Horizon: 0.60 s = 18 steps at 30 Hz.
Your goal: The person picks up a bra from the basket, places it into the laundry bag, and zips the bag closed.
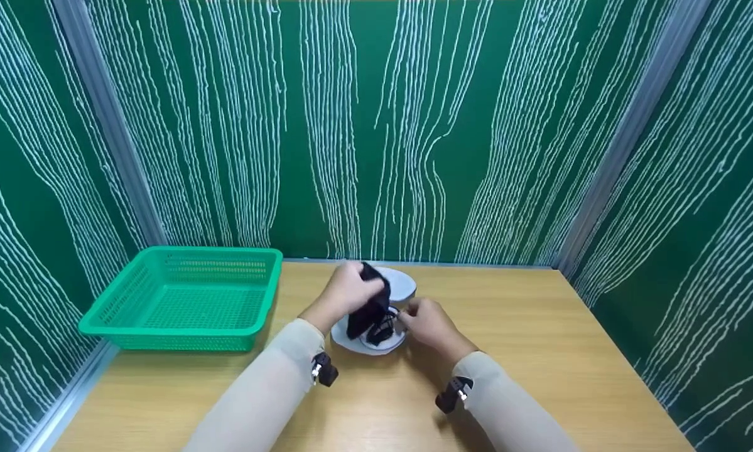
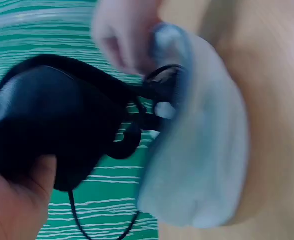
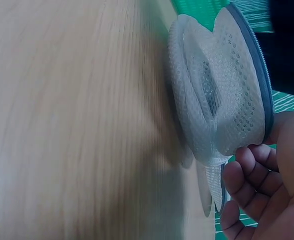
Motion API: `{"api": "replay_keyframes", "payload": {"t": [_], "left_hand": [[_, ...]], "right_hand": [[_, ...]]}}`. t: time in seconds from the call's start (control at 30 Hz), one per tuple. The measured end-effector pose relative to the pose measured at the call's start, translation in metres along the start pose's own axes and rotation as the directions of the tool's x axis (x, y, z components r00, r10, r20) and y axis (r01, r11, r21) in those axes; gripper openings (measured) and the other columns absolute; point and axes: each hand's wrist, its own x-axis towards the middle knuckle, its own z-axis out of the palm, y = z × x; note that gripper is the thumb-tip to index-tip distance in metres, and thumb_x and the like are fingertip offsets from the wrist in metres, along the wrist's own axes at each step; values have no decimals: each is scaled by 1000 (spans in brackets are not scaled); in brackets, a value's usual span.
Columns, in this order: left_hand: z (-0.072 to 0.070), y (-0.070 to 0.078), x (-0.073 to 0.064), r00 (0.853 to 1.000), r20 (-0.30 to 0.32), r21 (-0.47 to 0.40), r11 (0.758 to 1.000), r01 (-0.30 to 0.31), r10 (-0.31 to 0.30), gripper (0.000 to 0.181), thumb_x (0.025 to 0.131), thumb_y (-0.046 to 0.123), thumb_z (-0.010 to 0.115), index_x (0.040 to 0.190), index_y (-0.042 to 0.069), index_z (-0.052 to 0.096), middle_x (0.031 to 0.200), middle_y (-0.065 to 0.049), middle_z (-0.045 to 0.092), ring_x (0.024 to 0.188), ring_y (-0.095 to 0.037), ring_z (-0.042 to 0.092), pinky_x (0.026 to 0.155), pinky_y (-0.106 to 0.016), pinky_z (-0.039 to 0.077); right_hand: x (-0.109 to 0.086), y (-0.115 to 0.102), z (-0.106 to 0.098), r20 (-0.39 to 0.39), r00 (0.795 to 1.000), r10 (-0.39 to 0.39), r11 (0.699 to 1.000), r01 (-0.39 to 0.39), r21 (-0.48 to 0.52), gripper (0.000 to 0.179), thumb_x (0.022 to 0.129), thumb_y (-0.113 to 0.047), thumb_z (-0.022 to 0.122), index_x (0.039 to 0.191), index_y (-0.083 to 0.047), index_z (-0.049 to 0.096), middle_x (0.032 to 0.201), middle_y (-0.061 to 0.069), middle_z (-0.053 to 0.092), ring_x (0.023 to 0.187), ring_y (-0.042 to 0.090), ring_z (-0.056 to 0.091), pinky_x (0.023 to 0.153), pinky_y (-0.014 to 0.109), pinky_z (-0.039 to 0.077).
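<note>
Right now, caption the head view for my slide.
Left hand holds black garment over white mesh bag; right hand grips its edge.

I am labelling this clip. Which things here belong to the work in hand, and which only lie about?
In use:
black garment, gripped by left hand
white mesh bag, its edge held by right hand

Lying about:
green basket, apart at the left
wooden table

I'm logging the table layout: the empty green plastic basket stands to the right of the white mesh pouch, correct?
Not quite: the head view shows the empty green plastic basket standing to the left of the white mesh pouch, on the wooden table.
</note>
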Motion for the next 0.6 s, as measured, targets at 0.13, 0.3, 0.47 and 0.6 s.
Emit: {"api": "replay_keyframes", "payload": {"t": [0.13, 0.3, 0.47, 0.6], "left_hand": [[12, -11, -2, 997, 52, 167, 984, -57, 49, 24, 95, 25, 79, 107, 5, 74, 108, -11, 77, 96, -22, 71, 93, -45, 67], [27, -20, -1, 987, 102, 317, 937, -148, 121, 38, 99, 24, 81, 129, 4, 69, 125, -16, 78, 110, -29, 74, 103, -52, 65], [39, -30, -1, 976, 168, 455, 867, -203, 140, 45, 101, 17, 77, 144, 7, 67, 140, -16, 75, 129, -33, 72, 116, -52, 60], [47, -34, -3, 966, 233, 492, 844, -213, 108, 38, 106, 14, 74, 143, 12, 70, 142, -12, 74, 136, -31, 71, 121, -51, 56]], "right_hand": [[0, -2, 0, 11, 1000, 0, 1000, 0, 19, 21, 105, -12, 71, 85, -7, 75, 79, -2, 71, 72, 14, 62, 64, 28, 51], [1, -4, 1, 8, 1000, -15, 999, 15, 36, 21, 106, -12, 71, 85, -9, 74, 78, -3, 69, 72, 13, 63, 65, 26, 52], [2, -7, 1, 6, 1000, -13, 996, 13, 88, 23, 106, -9, 70, 83, -9, 72, 75, -3, 64, 67, 13, 61, 60, 24, 50], [2, -9, 1, -2, 1000, -12, 993, 13, 119, 24, 105, -8, 68, 81, -10, 71, 73, -3, 62, 65, 13, 59, 59, 24, 48]]}}
